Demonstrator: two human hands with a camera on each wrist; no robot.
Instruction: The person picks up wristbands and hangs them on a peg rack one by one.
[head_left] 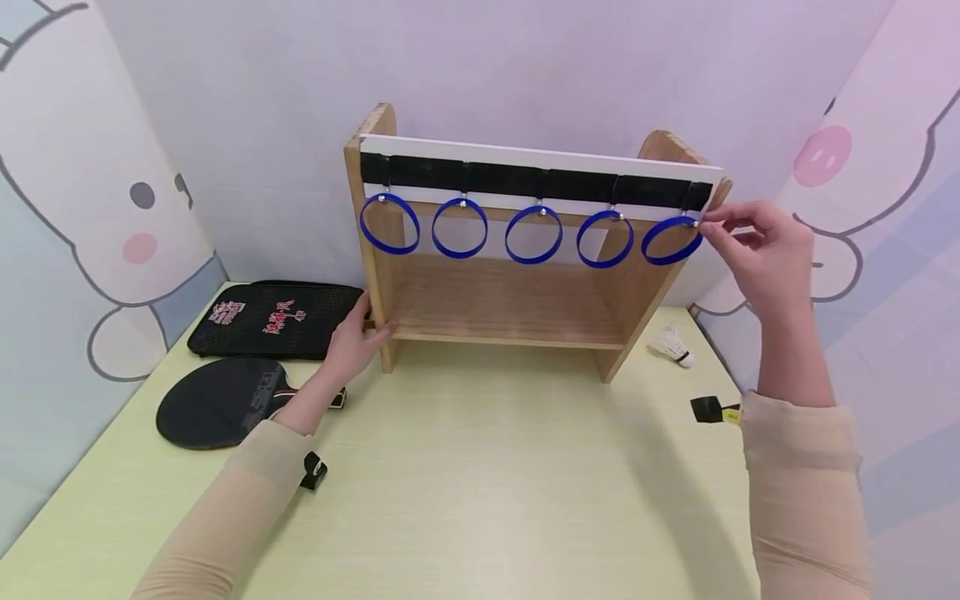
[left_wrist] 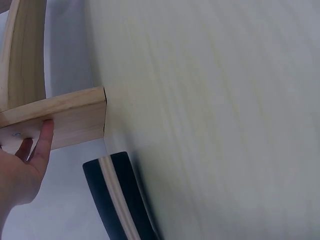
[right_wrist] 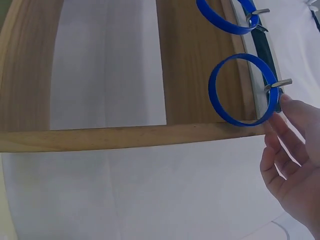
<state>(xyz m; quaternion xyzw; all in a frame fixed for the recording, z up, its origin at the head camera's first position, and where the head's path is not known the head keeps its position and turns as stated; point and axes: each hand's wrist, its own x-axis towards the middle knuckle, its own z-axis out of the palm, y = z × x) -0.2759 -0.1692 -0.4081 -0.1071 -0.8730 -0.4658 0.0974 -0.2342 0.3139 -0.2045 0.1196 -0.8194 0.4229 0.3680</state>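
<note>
A wooden shelf rack [head_left: 502,300] stands on the table, with a white board [head_left: 517,156] across its top front. Along the board's black strip [head_left: 502,179], several blue rings [head_left: 459,250] hang from small metal clips. My right hand [head_left: 765,250] pinches the rightmost blue ring [head_left: 667,260] at its right side, beside the clip; this ring looks more turned than the others. In the right wrist view, thumb and forefinger meet at the ring [right_wrist: 212,90] near the board's end. My left hand [head_left: 352,342] presses its extended fingers against the outer face of the rack's left side panel [left_wrist: 75,122].
At the left lie a black case [head_left: 255,321] with pink lettering and a black table tennis bat [head_left: 217,404]. A white shuttlecock [head_left: 667,342] lies right of the rack. Printed curtains [head_left: 487,75] surround the table [head_left: 480,483].
</note>
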